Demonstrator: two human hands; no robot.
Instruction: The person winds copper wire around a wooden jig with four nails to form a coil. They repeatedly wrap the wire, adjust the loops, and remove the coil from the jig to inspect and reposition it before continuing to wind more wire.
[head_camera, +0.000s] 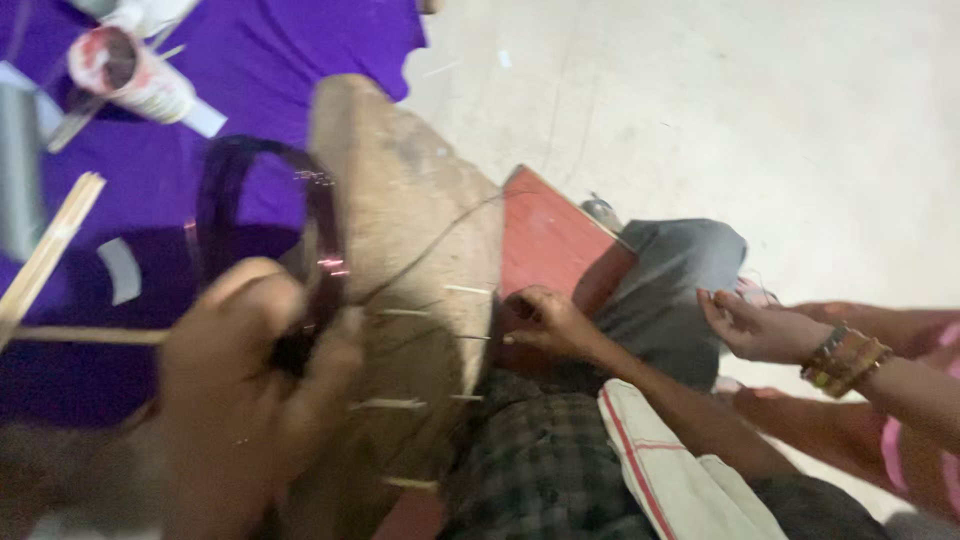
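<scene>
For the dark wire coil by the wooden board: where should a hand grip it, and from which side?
Grip the wire coil on its open upper arc, coming from the purple cloth side. That arc stands clear above the cloth, while the lower part is covered by the left hand and the right edge lies against the wooden board.

1. We are in a floor-level craft workshop: we work low down on a bare, pale grey concrete floor, stained and scuffed.
2. A purple cloth sheet is spread over the floor as a work mat.
3. On the cloth lie thin pale wooden sticks and a paint-smeared white cylindrical container on its side.
4. A worn brown wooden board studded with small pale pegs stands beside a coil of dark reddish wire.
5. A red-painted flat wooden plank lies beyond the board.
</scene>
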